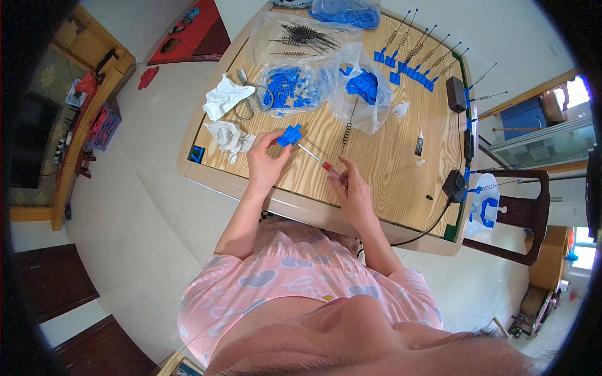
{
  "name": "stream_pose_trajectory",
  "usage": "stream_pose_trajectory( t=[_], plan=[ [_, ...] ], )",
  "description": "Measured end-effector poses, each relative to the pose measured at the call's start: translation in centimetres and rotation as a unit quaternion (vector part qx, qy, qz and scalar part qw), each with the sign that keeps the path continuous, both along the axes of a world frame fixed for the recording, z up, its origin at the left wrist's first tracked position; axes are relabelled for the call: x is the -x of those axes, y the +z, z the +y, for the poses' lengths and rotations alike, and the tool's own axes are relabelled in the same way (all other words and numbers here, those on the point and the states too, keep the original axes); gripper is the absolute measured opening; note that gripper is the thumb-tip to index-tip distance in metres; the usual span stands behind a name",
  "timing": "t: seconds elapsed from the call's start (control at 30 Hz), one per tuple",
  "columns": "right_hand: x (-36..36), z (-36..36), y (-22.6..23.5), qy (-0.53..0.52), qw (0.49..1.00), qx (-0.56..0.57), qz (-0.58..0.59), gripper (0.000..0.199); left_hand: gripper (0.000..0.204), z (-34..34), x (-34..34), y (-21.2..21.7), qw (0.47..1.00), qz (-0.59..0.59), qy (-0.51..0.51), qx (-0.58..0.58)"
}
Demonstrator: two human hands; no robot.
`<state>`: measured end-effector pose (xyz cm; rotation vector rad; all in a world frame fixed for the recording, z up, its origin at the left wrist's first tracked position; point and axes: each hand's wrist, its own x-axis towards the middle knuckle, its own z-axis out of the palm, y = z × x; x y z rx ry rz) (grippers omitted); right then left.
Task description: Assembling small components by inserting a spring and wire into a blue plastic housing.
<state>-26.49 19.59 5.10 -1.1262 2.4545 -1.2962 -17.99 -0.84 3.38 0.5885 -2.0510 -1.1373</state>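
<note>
My left hand (266, 160) is closed on a small blue plastic part (289, 135) above the near left of the table. In my right hand (353, 191) is a screwdriver (327, 167) with a red, see-through handle. Its metal shaft points up and left, and its tip meets the blue part; whether it sits in a hole or on a screw is too small to tell. Just beyond my right hand lies a black spring wire (347, 134). Its far end reaches toward a clear plastic bag (375, 118) holding blue parts (362, 87).
Small blue pieces (291, 88) fill another bag, with scissors (253, 94) and crumpled tissues (229, 96) beside it. Black springs (304, 36) lie farther back. Finished-looking spring pieces on blue bases (414, 74) line the far right edge. A small tube (419, 143) and a black adapter (454, 187) lie right.
</note>
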Motion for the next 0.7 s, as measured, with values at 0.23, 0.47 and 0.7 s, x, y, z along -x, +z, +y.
stream_pose_trajectory(
  t=[0.23,0.47,0.7],
  plan=[
    [-0.1,0.1,0.5,0.002,0.998,-0.006,-0.064,0.021,0.031,0.2,0.1,-0.1,1.0,0.004,-0.003,0.004],
    [-0.4,-0.2,1.3,-0.023,0.991,-0.049,-0.125,0.021,0.029,0.1,0.2,-0.8,1.0,0.024,0.008,-0.004],
    [0.2,-0.1,1.0,-0.001,0.999,0.019,-0.044,0.021,0.029,0.0,0.0,-1.5,0.999,0.036,-0.006,-0.03]
  ],
)
